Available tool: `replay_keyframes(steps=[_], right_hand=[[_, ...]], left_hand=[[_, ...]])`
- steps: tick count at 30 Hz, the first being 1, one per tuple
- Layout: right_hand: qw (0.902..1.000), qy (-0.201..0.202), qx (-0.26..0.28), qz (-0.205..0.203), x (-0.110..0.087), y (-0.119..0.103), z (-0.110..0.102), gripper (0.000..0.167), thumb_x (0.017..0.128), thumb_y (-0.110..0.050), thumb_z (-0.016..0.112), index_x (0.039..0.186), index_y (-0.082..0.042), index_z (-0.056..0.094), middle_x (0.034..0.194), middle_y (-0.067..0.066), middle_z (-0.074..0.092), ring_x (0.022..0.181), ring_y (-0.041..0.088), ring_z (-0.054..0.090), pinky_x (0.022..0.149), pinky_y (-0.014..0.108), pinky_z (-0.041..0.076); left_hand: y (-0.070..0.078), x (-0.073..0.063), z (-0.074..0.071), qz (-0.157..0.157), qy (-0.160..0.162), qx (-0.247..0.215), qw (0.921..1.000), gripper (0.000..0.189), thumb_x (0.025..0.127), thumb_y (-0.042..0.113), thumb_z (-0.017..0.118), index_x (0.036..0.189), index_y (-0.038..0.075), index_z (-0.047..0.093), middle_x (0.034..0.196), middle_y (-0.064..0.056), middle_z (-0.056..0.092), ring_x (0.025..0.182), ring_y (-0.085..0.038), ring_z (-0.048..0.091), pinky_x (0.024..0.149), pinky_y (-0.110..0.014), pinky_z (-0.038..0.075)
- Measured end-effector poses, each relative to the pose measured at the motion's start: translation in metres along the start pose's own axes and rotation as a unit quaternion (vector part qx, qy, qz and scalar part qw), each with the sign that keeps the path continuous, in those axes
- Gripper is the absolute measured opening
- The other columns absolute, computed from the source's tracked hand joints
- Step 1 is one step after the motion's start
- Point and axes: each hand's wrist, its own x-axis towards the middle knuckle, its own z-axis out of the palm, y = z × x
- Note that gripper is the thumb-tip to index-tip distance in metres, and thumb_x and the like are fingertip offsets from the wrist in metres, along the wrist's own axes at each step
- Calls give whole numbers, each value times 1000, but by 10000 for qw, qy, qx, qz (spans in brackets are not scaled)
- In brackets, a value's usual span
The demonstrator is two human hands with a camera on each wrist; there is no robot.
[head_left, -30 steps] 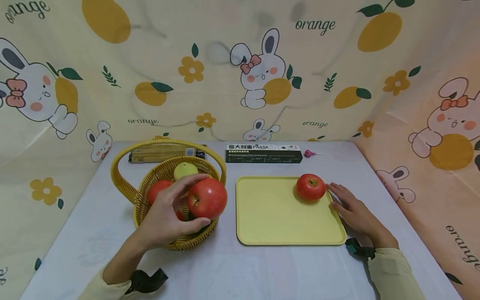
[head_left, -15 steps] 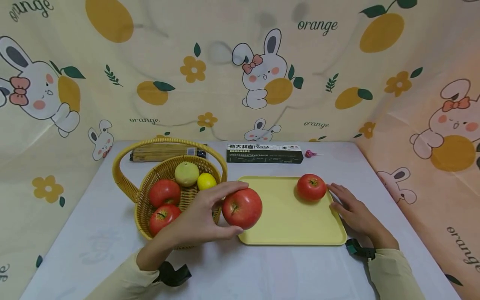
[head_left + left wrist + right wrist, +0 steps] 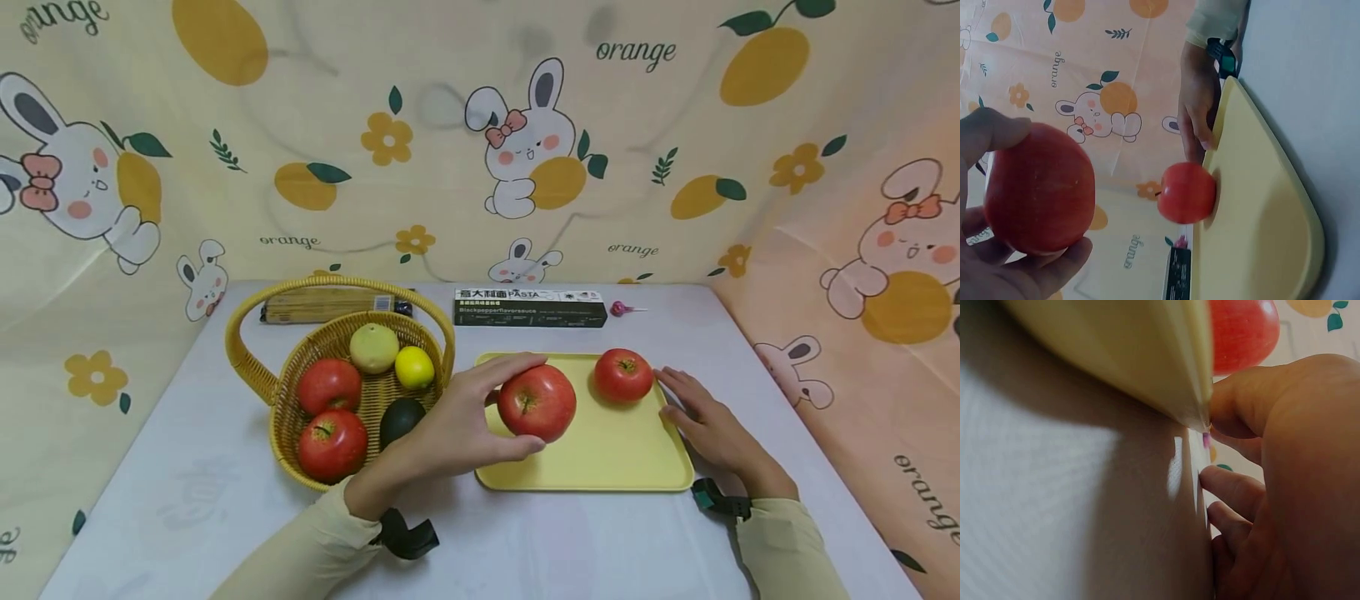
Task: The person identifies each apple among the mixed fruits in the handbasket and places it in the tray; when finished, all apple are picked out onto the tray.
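Observation:
My left hand (image 3: 468, 421) grips a red apple (image 3: 537, 403) between thumb and fingers, held above the left half of the yellow tray (image 3: 600, 467). In the left wrist view the apple (image 3: 1041, 187) fills the hand, with the palm partly out of sight. Another red apple (image 3: 623, 376) sits on the tray near its far right corner. My right hand (image 3: 705, 425) lies beside the tray's right edge with relaxed fingers. From the right wrist view, the thumb (image 3: 1241, 394) touches the tray's rim, and the other fingers rest by the table.
Left of the tray stands a wicker basket (image 3: 281, 433) with a tall handle, holding two red apples (image 3: 333, 446), a pale green round fruit (image 3: 374, 347), a yellow lemon (image 3: 414, 367) and a dark avocado (image 3: 400, 419). Behind lie a pasta box (image 3: 529, 308), a spaghetti pack (image 3: 322, 306) and a lollipop (image 3: 619, 308).
My left hand has carried the apple rightward from over the basket to over the tray, uncovering the fruit in the basket. The right hand has stayed by the tray edge.

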Motion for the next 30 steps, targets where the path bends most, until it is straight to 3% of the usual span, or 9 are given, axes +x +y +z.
replay_keyframes(steps=[6,18,26,30], right_hand=[[10000,5,-40,-28,-1,0,1,73,112,-40,60,175,-21,29,180,26,20,165,58,12,114,92,21],[10000,-34,-84,-9,0,2,-2,73,112,-40,60,175,-22,28,181,26,19,164,58,13,113,93,22],[10000,-51,-29,2,0,1,-1,73,112,-41,59,175,-22,28,181,26,19,165,58,11,113,93,21],[10000,-59,-14,36,1,0,0,73,112,-41,59,175,-22,28,181,25,18,166,57,9,113,93,20]], left_hand=[[-6,14,18,-88,194,-47,9998,84,86,17,92,161,16,54,158,-1,61,136,-19,63,99,-28,63],[-33,38,54,-842,613,-132,9945,83,86,20,92,160,17,55,152,-2,65,132,-17,64,100,-24,60],[-53,59,71,-1734,793,-82,9816,83,86,24,94,160,22,56,150,1,66,132,-19,64,105,-33,61],[-61,67,75,-1989,786,-83,9768,84,87,24,94,161,21,55,150,-1,66,132,-22,63,105,-38,62]])
